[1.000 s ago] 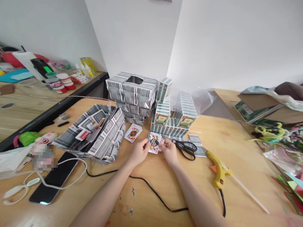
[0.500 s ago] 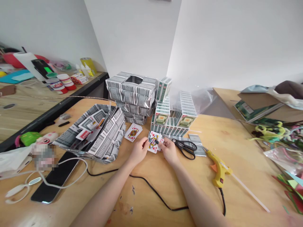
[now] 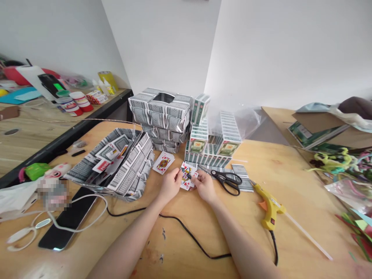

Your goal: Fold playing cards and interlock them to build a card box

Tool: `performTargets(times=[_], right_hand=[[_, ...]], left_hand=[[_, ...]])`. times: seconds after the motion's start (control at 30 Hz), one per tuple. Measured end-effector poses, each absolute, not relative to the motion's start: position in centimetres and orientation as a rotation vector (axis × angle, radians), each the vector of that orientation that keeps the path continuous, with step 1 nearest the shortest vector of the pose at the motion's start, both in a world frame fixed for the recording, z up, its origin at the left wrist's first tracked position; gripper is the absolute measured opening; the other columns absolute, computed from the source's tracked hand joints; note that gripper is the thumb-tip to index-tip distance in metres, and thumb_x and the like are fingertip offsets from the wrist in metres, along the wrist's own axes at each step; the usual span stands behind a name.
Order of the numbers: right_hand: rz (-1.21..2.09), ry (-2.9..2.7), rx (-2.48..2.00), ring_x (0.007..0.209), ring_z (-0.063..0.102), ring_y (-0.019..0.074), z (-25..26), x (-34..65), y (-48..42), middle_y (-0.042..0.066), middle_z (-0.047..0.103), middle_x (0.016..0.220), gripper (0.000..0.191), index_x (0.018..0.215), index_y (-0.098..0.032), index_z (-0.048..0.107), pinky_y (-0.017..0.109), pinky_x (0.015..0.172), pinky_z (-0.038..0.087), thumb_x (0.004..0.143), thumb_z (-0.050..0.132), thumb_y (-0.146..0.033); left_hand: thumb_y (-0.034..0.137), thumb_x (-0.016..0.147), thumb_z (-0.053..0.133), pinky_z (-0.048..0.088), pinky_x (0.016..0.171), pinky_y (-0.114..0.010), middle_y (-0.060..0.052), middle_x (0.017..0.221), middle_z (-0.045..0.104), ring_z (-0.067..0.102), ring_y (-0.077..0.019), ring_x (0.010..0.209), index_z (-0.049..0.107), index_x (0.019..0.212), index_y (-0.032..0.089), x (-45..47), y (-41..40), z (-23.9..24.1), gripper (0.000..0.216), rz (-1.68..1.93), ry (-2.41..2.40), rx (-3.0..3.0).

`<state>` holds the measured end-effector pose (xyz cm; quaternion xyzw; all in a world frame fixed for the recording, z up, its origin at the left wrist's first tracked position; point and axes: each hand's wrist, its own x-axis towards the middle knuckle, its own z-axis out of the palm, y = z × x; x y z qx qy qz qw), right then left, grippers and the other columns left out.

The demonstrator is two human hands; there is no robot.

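Observation:
Both my hands meet over the wooden table [image 3: 290,186] and pinch a small fan of playing cards [image 3: 186,177], a red queen face up. My left hand [image 3: 170,185] grips the cards' left edge, my right hand [image 3: 205,185] the right edge. A single face-up card [image 3: 163,162] lies just left of them. Behind stand a stack of folded card blocks [image 3: 162,116] and boxed card decks [image 3: 212,143]. A tray woven of cards [image 3: 116,162] sits to the left.
Black scissors [image 3: 229,180] and a yellow glue gun [image 3: 269,211] with its black cord [image 3: 186,232] lie to the right. A phone [image 3: 65,223] and white cable [image 3: 37,224] lie at left. Craft clutter crowds the right edge [image 3: 343,166].
The hands and the cards have shifted slightly up and left in view; the grip is the same.

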<state>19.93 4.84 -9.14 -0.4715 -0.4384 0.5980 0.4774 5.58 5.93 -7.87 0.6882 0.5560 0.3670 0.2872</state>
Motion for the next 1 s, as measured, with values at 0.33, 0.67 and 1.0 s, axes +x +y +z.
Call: performTargets(times=[0.33, 0.67, 1.0], right_hand=[[1.467, -1.089, -1.14, 0.05, 0.061, 0.0163, -9.14, 20.08, 4.97, 0.0, 0.064, 0.06, 0.028, 0.072, -0.019, 0.053, 0.025, 0.041, 0.049, 0.065, 0.064, -0.043], [1.489, -1.119, -1.149, 0.045, 0.059, 0.0154, -9.2, 19.88, 4.79, -0.002, 0.062, 0.053, 0.026, 0.068, -0.019, 0.052, 0.027, 0.043, 0.049, 0.064, 0.065, -0.041], [1.501, -1.098, -1.164, 0.045, 0.059, 0.0164, -9.15, 19.85, 4.8, -0.001, 0.063, 0.054, 0.025, 0.068, -0.019, 0.054, 0.027, 0.042, 0.049, 0.063, 0.067, -0.04]], left_hand=[[0.033, 0.079, 0.043, 0.029, 0.049, -0.02, 0.003, 0.055, 0.044, 0.038, -0.0089, 0.053, 0.047, 0.062, 0.016, 5.32, 6.09, -8.45, 0.024, 1.087, 1.384, 1.629], [0.032, 0.08, 0.041, 0.027, 0.049, -0.021, 0.005, 0.054, 0.036, 0.035, -0.0094, 0.051, 0.04, 0.062, 0.018, 5.4, 6.22, -8.64, 0.022, 1.103, 1.425, 1.665], [0.037, 0.08, 0.04, 0.021, 0.047, -0.022, 0.005, 0.048, 0.032, 0.03, -0.008, 0.047, 0.032, 0.053, 0.017, 5.51, 6.53, -8.65, 0.035, 1.082, 1.49, 1.691]])
